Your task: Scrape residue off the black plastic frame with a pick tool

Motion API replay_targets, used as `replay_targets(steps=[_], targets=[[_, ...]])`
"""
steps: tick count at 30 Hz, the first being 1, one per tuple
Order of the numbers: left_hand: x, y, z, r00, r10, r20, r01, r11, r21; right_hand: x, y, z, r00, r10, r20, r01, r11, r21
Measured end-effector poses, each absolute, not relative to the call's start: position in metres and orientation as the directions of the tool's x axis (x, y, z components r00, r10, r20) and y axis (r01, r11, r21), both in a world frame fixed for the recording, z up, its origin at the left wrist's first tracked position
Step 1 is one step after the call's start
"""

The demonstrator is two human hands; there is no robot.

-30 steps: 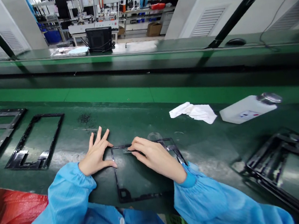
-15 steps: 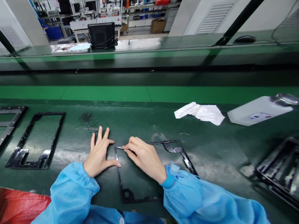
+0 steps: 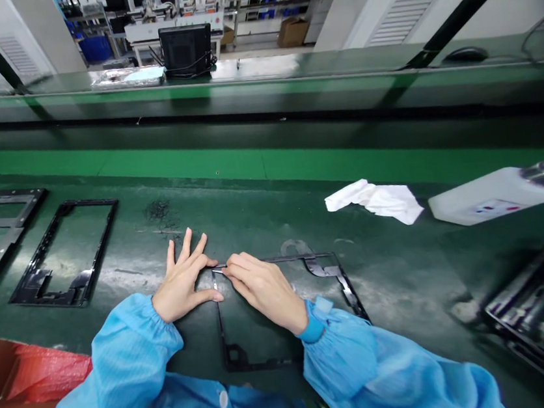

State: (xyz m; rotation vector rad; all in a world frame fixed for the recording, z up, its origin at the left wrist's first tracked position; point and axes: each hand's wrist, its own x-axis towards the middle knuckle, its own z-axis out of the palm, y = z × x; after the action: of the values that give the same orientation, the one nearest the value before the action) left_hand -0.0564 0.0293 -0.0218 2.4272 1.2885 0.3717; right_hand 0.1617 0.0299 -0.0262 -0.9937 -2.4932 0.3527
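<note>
A thin black frame with a silvery strip lies by the tabletop's near edge. The left hand spreads its fingers, thumb on the frame's left side; the right hand clamps tweezers at its far-left corner.

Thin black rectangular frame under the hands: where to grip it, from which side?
I'd pinch the thin black rectangular frame at its near-left corner, where a broader black tab fills the angle. Come from the left, where the bare left hand already is: the frame lies flat, its open middle leaving thumb room. Avoid the right end; a silvery strip runs there.
</note>
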Motion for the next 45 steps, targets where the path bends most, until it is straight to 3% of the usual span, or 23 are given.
replay_targets(steps=[9, 18, 26, 32, 45], targets=[[-0.0567, 0.0298, -0.0209, 0.571, 0.82, 0.051, 0.728, -0.534, 0.429, 0.1679, 0.0346, -0.0247, -0.624, 0.719, 0.307, 0.546, 0.682, -0.487], [-0.0569, 0.0308, -0.019, 0.573, 0.819, 0.038, 0.725, -0.529, 0.441, 0.1626, 0.0345, -0.0256, -0.689, 0.653, 0.314, 0.566, 0.755, -0.331], [-0.058, 0.0311, -0.0209, 0.578, 0.815, 0.043, 0.715, -0.531, 0.456, 0.167, 0.0391, -0.0273, -0.691, 0.651, 0.316, 0.517, 0.75, -0.413], [-0.0584, 0.0313, -0.0206, 0.583, 0.812, 0.046, 0.711, -0.536, 0.455, 0.1638, 0.037, -0.0267, -0.697, 0.637, 0.33, 0.536, 0.768, -0.351], [-0.0588, 0.0319, -0.0221, 0.589, 0.807, 0.036, 0.712, -0.539, 0.45, 0.1649, 0.038, -0.0273, -0.719, 0.624, 0.307, 0.526, 0.776, -0.347]])
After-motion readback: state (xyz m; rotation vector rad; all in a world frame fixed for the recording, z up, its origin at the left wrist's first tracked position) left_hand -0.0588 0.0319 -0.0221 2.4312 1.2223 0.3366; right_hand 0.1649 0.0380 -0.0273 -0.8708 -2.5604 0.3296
